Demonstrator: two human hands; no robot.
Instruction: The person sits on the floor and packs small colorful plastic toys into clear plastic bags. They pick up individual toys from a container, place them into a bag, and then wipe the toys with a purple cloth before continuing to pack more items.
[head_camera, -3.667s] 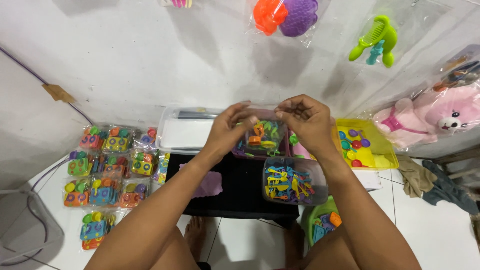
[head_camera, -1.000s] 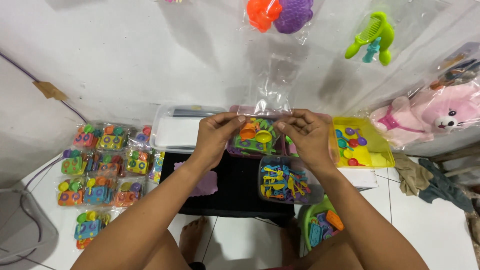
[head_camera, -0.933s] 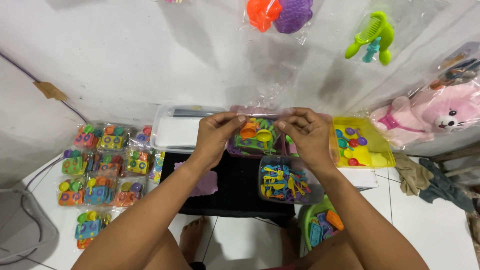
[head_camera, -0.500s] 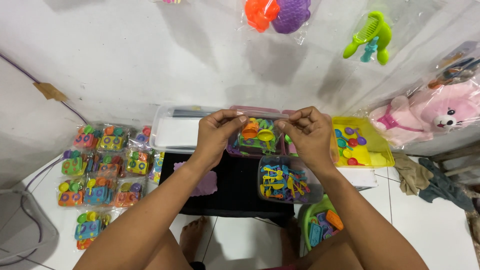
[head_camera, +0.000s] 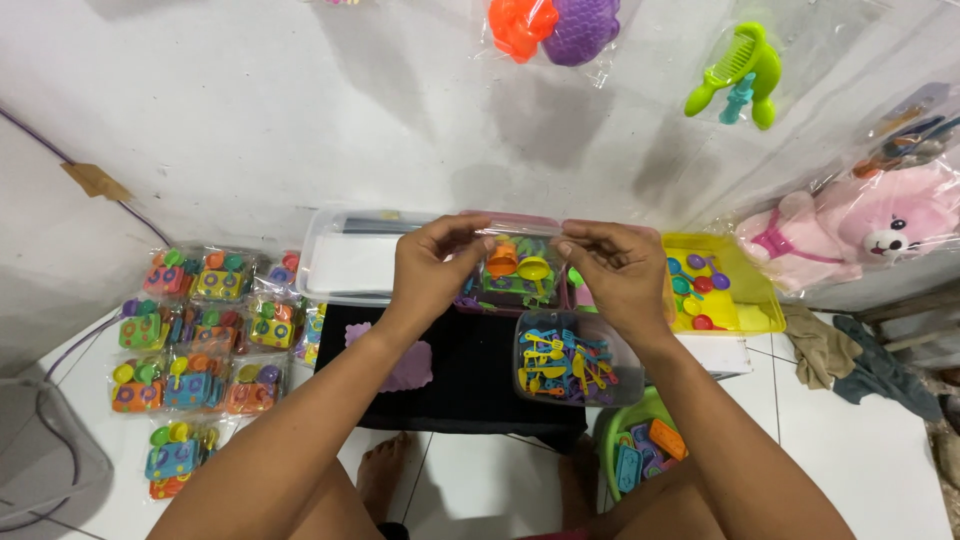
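both hands raised in front of the person, over a black surface (head_camera: 470, 380). left hand (head_camera: 432, 265) and right hand (head_camera: 615, 270) each pinch a top corner of a clear toy bag (head_camera: 515, 270), fingertips pressed on the plastic edge. bag hangs between the hands, stretched flat along its top, likely so the mouth stays lined up and closed. inside: small plastic toy pieces, orange, yellow, green, purple.

just below the right hand a clear tub (head_camera: 572, 358) sits on the surface, full of tiny blue, yellow and pink utensils, close enough to grab from. pink flat piece (head_camera: 400, 362) lies on the surface under the left forearm. behind the bag, a clear lidded box (head_camera: 345, 255) against the wall, contents white. right of the hands, a yellow tray (head_camera: 715, 295) with small round coloured bits. green basket (head_camera: 640, 455) by the right knee holds blue and orange pieces.

on the floor at left, packed bags (head_camera: 195, 325) lie in rough rows, each a clear square packet with bright toys, seemingly finished ones set aside. on the wall: clear bag with orange and purple toys (head_camera: 550, 28) top centre, green comb toy (head_camera: 740, 75) in a bag to its right, pink plush bear (head_camera: 850, 235) in plastic at far right. brown tape patch (head_camera: 95, 182) on the wall at left. no readable labels.
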